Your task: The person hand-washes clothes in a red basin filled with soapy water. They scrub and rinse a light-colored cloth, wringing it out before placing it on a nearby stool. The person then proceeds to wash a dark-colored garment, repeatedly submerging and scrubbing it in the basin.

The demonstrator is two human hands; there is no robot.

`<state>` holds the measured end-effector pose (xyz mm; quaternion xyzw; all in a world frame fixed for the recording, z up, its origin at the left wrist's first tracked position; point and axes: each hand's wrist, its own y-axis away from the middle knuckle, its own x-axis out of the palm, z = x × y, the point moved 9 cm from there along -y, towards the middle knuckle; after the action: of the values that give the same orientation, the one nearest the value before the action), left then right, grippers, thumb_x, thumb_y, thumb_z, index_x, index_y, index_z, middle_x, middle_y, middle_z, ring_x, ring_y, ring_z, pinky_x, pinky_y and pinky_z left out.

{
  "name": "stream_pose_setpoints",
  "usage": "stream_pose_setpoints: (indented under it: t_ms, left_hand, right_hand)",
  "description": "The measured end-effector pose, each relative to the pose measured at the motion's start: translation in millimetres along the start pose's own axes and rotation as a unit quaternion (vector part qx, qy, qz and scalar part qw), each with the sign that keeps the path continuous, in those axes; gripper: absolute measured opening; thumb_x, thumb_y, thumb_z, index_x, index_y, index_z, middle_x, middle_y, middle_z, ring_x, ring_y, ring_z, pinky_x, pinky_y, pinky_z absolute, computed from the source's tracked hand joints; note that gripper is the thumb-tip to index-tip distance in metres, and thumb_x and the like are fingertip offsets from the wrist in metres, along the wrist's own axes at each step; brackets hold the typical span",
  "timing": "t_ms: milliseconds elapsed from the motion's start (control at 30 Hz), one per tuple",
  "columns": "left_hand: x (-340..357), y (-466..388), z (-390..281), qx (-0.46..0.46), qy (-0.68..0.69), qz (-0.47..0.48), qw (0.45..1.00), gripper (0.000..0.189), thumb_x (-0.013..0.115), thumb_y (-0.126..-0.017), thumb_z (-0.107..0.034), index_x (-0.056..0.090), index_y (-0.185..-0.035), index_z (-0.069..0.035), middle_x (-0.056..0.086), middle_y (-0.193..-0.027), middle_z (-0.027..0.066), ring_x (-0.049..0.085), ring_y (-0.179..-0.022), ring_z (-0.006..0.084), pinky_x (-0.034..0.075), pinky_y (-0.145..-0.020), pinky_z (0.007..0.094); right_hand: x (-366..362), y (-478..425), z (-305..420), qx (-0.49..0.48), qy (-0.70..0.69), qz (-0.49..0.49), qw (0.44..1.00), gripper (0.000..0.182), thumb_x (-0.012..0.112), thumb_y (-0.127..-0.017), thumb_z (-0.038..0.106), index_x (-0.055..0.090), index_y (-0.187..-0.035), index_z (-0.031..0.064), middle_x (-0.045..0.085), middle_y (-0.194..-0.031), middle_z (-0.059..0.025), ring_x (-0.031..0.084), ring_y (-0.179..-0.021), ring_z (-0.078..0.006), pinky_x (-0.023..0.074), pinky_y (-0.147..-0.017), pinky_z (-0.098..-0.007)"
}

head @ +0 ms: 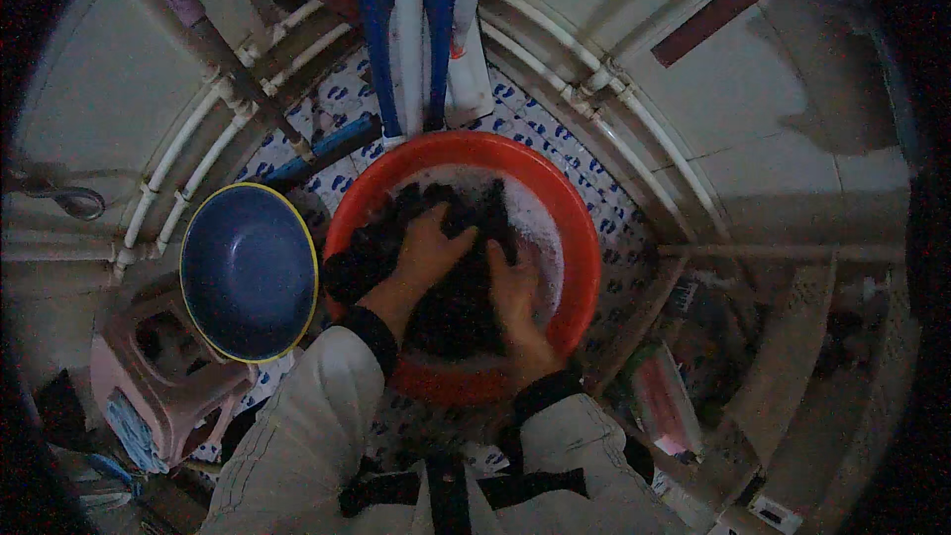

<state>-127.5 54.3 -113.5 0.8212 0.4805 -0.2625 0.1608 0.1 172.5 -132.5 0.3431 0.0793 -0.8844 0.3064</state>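
Observation:
A red-orange plastic basin (582, 245) stands on the floor before me, holding suds (536, 215) and a bunched dark cloth or garment (453, 312). My left hand (435, 245) rests on the cloth left of the basin's middle, thumb spread towards the right. Opposite it, my right hand (514, 279) lies at the cloth's right edge, beside the suds. The fingertips of both hands are partly hidden in the dark fabric and the dim light, so whether either one grips it cannot be told.
A blue basin with a yellow rim (249, 275) stands left, by a pink plastic stool (167, 394). A blue-headed floor tool (327, 152) lies behind. White pipes (646, 145) run along the walls. Boards or cartons (780, 357) are at right.

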Motion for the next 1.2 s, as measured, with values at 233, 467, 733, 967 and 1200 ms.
stream_pose_setpoints:
  t_ms: [233, 467, 733, 967, 1200]
  left_hand:
    - [37, 25, 11, 0.098, -0.217, 0.100, 0.966, 0.058, 0.064, -0.066, -0.031, 0.043, -0.115, -0.009, 0.029, -0.126, 0.0188, 0.029, -0.115, 0.0362, 0.028, -0.094, 0.0416]
    - [112, 109, 73, 0.183, -0.356, 0.330, 0.855, 0.043, 0.047, -0.077, -0.022, 0.041, -0.119, -0.017, 0.026, -0.131, 0.0072, 0.021, -0.120, 0.0352, 0.019, -0.098, 0.0453]
    - [108, 121, 79, 0.118, -0.279, 0.433, 0.849, 0.043, 0.043, -0.079, -0.013, 0.037, -0.122, -0.012, 0.030, -0.129, 0.0096, 0.029, -0.115, 0.0339, 0.030, -0.093, 0.0426]
    - [133, 88, 133, -0.151, 0.064, 0.305, 0.938, 0.055, 0.043, -0.080, -0.042, 0.034, -0.123, -0.008, 0.033, -0.126, 0.0162, 0.036, -0.110, 0.0330, 0.028, -0.093, 0.0401]
    - [104, 56, 49, -0.359, 0.634, 0.177, 0.662, 0.062, 0.034, -0.081, -0.053, 0.034, -0.122, -0.006, 0.038, -0.122, 0.0112, 0.037, -0.110, 0.0259, 0.027, -0.094, 0.0351]
  right_hand:
    - [-34, -28, -115, 0.007, 0.106, -0.075, 0.991, 0.068, 0.057, -0.074, 0.035, 0.026, -0.124, 0.0011, 0.033, -0.121, -0.0237, 0.036, -0.109, -0.0338, 0.0301, -0.090, -0.0391]
    - [38, 9, -122, 0.047, 0.381, 0.230, 0.895, 0.073, 0.055, -0.072, 0.036, 0.017, -0.131, 0.0167, 0.009, -0.132, -0.0262, 0.013, -0.119, -0.0436, 0.0104, -0.099, -0.0458]
    - [31, 0, -140, -0.065, 0.181, 0.183, 0.964, 0.051, 0.055, -0.072, 0.029, 0.041, -0.117, 0.0108, 0.038, -0.119, -0.0175, 0.031, -0.114, -0.0328, 0.0228, -0.094, -0.0463]
    - [41, -16, -71, 0.285, -0.221, 0.227, 0.905, 0.022, 0.051, -0.067, 0.011, 0.052, -0.089, 0.0090, 0.051, -0.085, -0.0053, 0.048, -0.087, -0.0198, 0.0421, -0.074, -0.0348]
    - [-14, -17, 71, 0.055, -0.558, 0.168, 0.811, 0.027, 0.052, -0.060, 0.008, 0.052, -0.087, 0.0073, 0.052, -0.089, -0.0072, 0.048, -0.087, -0.0245, 0.0421, -0.075, -0.0366]
